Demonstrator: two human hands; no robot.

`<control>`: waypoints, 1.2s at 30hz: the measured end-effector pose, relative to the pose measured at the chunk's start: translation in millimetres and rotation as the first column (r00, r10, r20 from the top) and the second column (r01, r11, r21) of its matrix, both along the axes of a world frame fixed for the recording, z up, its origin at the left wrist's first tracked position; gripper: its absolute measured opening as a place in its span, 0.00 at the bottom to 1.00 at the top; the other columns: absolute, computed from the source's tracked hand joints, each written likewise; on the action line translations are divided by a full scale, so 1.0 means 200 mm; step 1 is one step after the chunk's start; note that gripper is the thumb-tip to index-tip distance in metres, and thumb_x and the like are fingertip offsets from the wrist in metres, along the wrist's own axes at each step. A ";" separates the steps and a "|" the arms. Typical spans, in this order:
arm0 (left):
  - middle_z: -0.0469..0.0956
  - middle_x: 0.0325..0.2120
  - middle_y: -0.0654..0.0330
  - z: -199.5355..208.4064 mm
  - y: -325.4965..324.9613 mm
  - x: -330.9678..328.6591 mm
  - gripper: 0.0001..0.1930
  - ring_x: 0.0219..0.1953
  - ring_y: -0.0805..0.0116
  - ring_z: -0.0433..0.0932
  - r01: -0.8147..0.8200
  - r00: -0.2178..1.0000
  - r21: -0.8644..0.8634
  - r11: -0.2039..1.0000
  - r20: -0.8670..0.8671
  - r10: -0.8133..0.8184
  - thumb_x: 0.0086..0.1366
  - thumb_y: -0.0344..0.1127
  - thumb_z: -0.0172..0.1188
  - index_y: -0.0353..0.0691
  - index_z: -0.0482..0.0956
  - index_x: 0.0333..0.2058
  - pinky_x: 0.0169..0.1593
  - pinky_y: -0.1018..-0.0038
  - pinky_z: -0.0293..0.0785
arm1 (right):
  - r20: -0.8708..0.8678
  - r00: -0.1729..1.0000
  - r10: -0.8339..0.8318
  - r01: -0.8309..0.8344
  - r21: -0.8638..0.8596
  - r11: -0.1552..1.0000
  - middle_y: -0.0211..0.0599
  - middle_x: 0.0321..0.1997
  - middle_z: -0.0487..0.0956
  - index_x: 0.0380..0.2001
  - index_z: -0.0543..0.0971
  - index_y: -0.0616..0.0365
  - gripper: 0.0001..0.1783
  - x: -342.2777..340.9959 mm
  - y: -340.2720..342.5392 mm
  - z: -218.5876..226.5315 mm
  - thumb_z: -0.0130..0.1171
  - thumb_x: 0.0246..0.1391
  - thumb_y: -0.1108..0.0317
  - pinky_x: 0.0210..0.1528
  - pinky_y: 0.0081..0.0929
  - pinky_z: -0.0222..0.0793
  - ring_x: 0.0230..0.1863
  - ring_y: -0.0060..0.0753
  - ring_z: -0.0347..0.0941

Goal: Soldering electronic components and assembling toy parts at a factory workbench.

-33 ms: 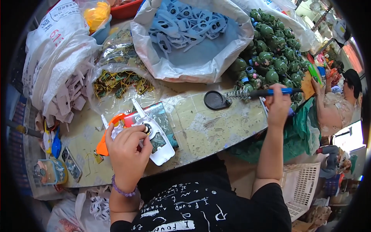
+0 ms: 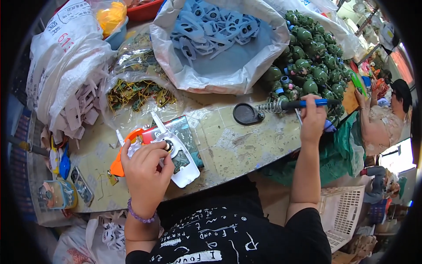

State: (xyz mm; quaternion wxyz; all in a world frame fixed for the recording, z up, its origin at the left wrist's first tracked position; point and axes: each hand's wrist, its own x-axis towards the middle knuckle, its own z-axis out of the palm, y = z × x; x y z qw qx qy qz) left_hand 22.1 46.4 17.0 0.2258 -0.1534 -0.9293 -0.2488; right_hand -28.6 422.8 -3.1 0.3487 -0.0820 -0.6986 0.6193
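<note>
My right hand [image 2: 314,119] is closed round the blue handle of a soldering iron [image 2: 328,101]. The iron's front end lies inside the metal coil [image 2: 270,108] of a stand with a round black base [image 2: 244,114]. On the table's left part, my left hand [image 2: 147,165] rests with bent fingers on a white plastic shell [image 2: 188,175], gripping it. Close to those fingertips sits a small round black speaker-like part [image 2: 169,145]. An orange plastic piece [image 2: 116,168] shows beside the left hand, partly hidden by it. Under the shell is a dark, printed flat sheet [image 2: 181,130].
Behind stands a big white sack [image 2: 263,72] of pale blue plastic parts [image 2: 211,28]. Bags of wired small boards [image 2: 140,96] and white parts [image 2: 81,108] are at left. Green round pieces [image 2: 303,35] pile up at right. A phone [image 2: 82,187] and cup [image 2: 57,195] lie left; a co-worker [image 2: 382,119] sits right.
My right hand has shifted slightly left with the soldering iron, which sits a little further into the coil. The left hand stays where it was.
</note>
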 end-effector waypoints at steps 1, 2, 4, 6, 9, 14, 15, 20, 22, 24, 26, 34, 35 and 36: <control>0.82 0.32 0.63 -0.01 -0.01 0.00 0.02 0.36 0.65 0.79 0.000 1.000 0.003 1.000 0.001 0.000 0.50 0.29 0.62 0.40 0.78 0.23 0.62 0.55 0.54 | 0.000 1.000 0.019 -0.019 -0.005 1.000 0.21 0.18 0.66 0.31 0.74 0.56 0.09 -0.02 -0.04 -0.03 0.53 0.62 0.63 0.18 0.11 0.48 0.17 0.09 0.58; 0.82 0.32 0.63 -0.01 -0.02 0.00 0.02 0.36 0.65 0.79 -0.003 1.000 0.006 1.000 0.002 0.003 0.50 0.29 0.62 0.41 0.78 0.23 0.62 0.54 0.54 | 0.056 0.998 0.028 -0.029 0.020 0.999 0.20 0.18 0.66 0.32 0.74 0.55 0.08 -0.03 -0.08 -0.06 0.53 0.62 0.63 0.18 0.11 0.48 0.17 0.08 0.57; 0.82 0.32 0.63 -0.02 -0.03 0.01 0.02 0.36 0.65 0.79 -0.002 1.000 0.006 1.000 0.005 0.002 0.51 0.29 0.62 0.41 0.78 0.24 0.62 0.54 0.54 | 0.126 0.992 0.017 -0.015 -0.015 1.000 0.20 0.20 0.65 0.38 0.72 0.55 0.07 -0.02 -0.16 -0.10 0.55 0.61 0.64 0.17 0.12 0.48 0.17 0.10 0.55; 0.82 0.32 0.63 -0.02 -0.05 0.00 0.02 0.38 0.65 0.80 0.038 0.999 0.021 0.999 0.000 -0.038 0.51 0.29 0.62 0.41 0.77 0.25 0.62 0.53 0.54 | 0.046 0.999 -0.004 0.010 -0.143 0.990 0.21 0.22 0.65 0.40 0.70 0.55 0.08 0.02 -0.27 -0.11 0.55 0.61 0.65 0.17 0.13 0.48 0.17 0.11 0.55; 0.81 0.32 0.63 -0.03 -0.05 0.00 0.02 0.38 0.65 0.79 0.072 0.997 0.074 0.995 -0.016 -0.071 0.52 0.29 0.62 0.41 0.78 0.26 0.61 0.55 0.56 | -0.053 0.997 -0.061 0.033 -0.433 0.901 0.24 0.26 0.66 0.46 0.65 0.55 0.13 0.15 -0.38 -0.26 0.54 0.61 0.69 0.16 0.13 0.48 0.18 0.12 0.55; 0.80 0.36 0.59 -0.02 -0.11 0.02 0.07 0.41 0.60 0.78 0.113 0.992 0.137 0.984 -0.075 -0.104 0.52 0.28 0.64 0.39 0.80 0.32 0.55 0.59 0.64 | 0.096 0.899 0.428 -0.437 0.267 0.859 0.33 0.33 0.73 0.41 0.74 0.61 0.11 0.18 -0.70 -0.18 0.57 0.54 0.79 0.30 0.17 0.66 0.28 0.20 0.69; 0.80 0.35 0.57 -0.03 -0.13 0.04 0.08 0.40 0.58 0.77 0.061 0.995 0.250 0.966 -0.086 -0.041 0.52 0.27 0.64 0.38 0.79 0.34 0.51 0.61 0.67 | 0.177 0.850 0.497 -0.515 0.481 0.710 0.36 0.35 0.75 0.41 0.76 0.61 0.12 0.09 -0.77 -0.04 0.58 0.52 0.81 0.35 0.21 0.70 0.31 0.26 0.72; 0.76 0.30 0.55 -0.10 -0.25 0.14 0.11 0.34 0.55 0.75 -0.135 0.984 0.383 0.914 -0.058 0.170 0.52 0.25 0.63 0.36 0.77 0.36 0.41 0.66 0.70 | 0.237 0.635 0.735 -0.497 0.854 0.153 0.41 0.51 0.75 0.42 0.79 0.54 0.21 -0.28 -1.04 0.11 0.58 0.42 0.82 0.53 0.37 0.68 0.53 0.47 0.70; 0.76 0.30 0.54 -0.15 -0.29 0.24 0.11 0.34 0.55 0.75 -0.171 0.978 0.407 0.897 -0.043 0.206 0.51 0.24 0.63 0.36 0.77 0.35 0.40 0.67 0.70 | 0.323 0.560 0.763 -0.489 0.872 -0.010 0.39 0.56 0.74 0.42 0.80 0.52 0.20 -0.34 -1.10 0.11 0.58 0.42 0.81 0.57 0.36 0.67 0.58 0.46 0.67; 0.76 0.30 0.54 -0.22 -0.32 0.31 0.11 0.35 0.55 0.75 -0.195 0.969 0.404 0.893 -0.059 0.239 0.51 0.23 0.63 0.36 0.77 0.36 0.40 0.67 0.71 | 0.338 0.509 0.792 -0.489 0.871 -0.058 0.38 0.56 0.74 0.41 0.81 0.52 0.20 -0.37 -1.12 0.13 0.59 0.42 0.81 0.57 0.36 0.67 0.59 0.46 0.67; 0.77 0.31 0.54 -0.23 -0.35 0.28 0.12 0.36 0.54 0.75 -0.171 0.976 0.346 0.923 -0.068 0.206 0.51 0.22 0.62 0.36 0.77 0.37 0.41 0.66 0.71 | 0.380 0.441 0.813 -0.539 0.837 -0.098 0.35 0.55 0.76 0.39 0.81 0.52 0.18 -0.38 -1.12 0.13 0.61 0.42 0.80 0.56 0.37 0.68 0.59 0.45 0.67; 0.79 0.43 0.54 -0.13 -0.48 -0.14 0.15 0.49 0.52 0.76 0.090 0.993 0.081 0.993 -0.083 -0.084 0.55 0.21 0.56 0.38 0.79 0.43 0.53 0.63 0.69 | 0.408 0.328 0.852 -0.685 0.724 -0.083 0.39 0.50 0.76 0.37 0.80 0.56 0.15 -0.40 -1.15 0.20 0.57 0.46 0.84 0.54 0.34 0.67 0.54 0.45 0.70; 0.79 0.42 0.55 -0.13 -0.49 -0.16 0.14 0.47 0.53 0.76 0.165 0.986 0.102 0.981 -0.046 -0.161 0.54 0.22 0.58 0.38 0.79 0.41 0.52 0.63 0.70 | 0.411 0.322 0.853 -0.683 0.725 -0.092 0.39 0.50 0.76 0.37 0.80 0.56 0.15 -0.40 -1.16 0.20 0.57 0.46 0.84 0.54 0.34 0.67 0.54 0.45 0.70; 0.79 0.41 0.56 -0.14 -0.50 -0.17 0.13 0.46 0.53 0.77 0.237 0.971 0.125 0.963 -0.009 -0.238 0.53 0.23 0.59 0.38 0.79 0.40 0.51 0.64 0.70 | 0.436 0.319 0.842 -0.714 0.694 -0.089 0.39 0.49 0.75 0.36 0.79 0.57 0.15 -0.39 -1.17 0.21 0.57 0.45 0.85 0.53 0.34 0.68 0.53 0.44 0.70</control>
